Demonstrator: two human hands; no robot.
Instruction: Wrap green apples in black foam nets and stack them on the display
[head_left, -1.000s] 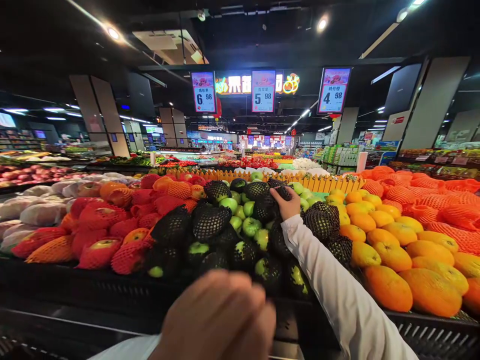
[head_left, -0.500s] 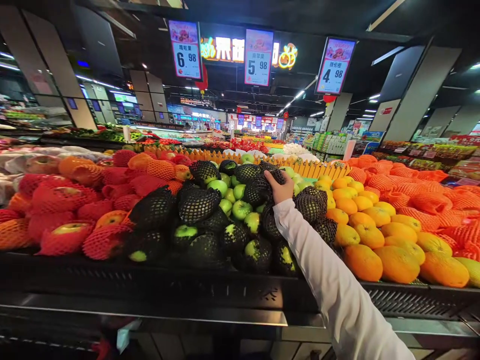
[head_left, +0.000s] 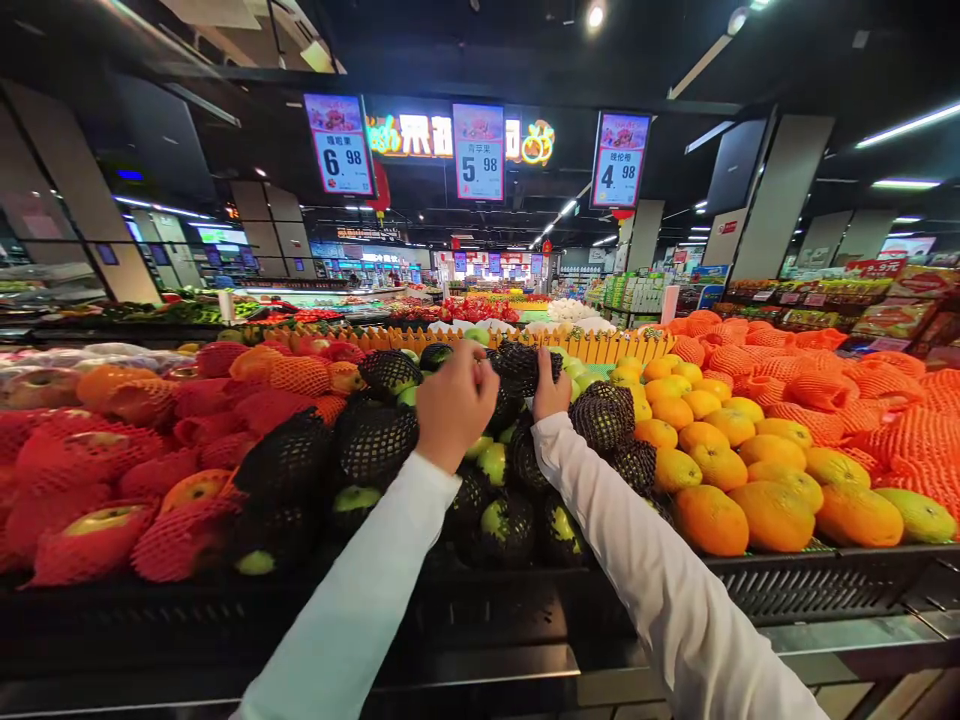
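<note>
My right hand point(head_left: 551, 385) is closed around the side of a black foam fruit net point(head_left: 519, 366), thumb on top. Whether an apple sits inside that net is hidden. Just left of it is my left hand point(head_left: 457, 400), raised with its fingers curled in. Its fingertips are near the net's left side, and what they hold, if anything, does not show. Below both hands lie green apples point(head_left: 493, 463), some bare and some in black nets. Another black-netted apple point(head_left: 377, 440) rests left of my left wrist, and a further black net point(head_left: 602, 418) lies right of my right hand.
Apples in red foam nets point(head_left: 97, 450) fill the left side. Oranges point(head_left: 776, 500) are heaped at right, with fruit in orange nets point(head_left: 840, 385) beyond. A low picket-style divider point(head_left: 622, 347) runs behind. The black display edge point(head_left: 525, 610) is in front; a price screen point(head_left: 478, 152) hangs above.
My left hand has come into view from below, up beside the net. My right hand still grips the net. The camera view has shifted slightly.
</note>
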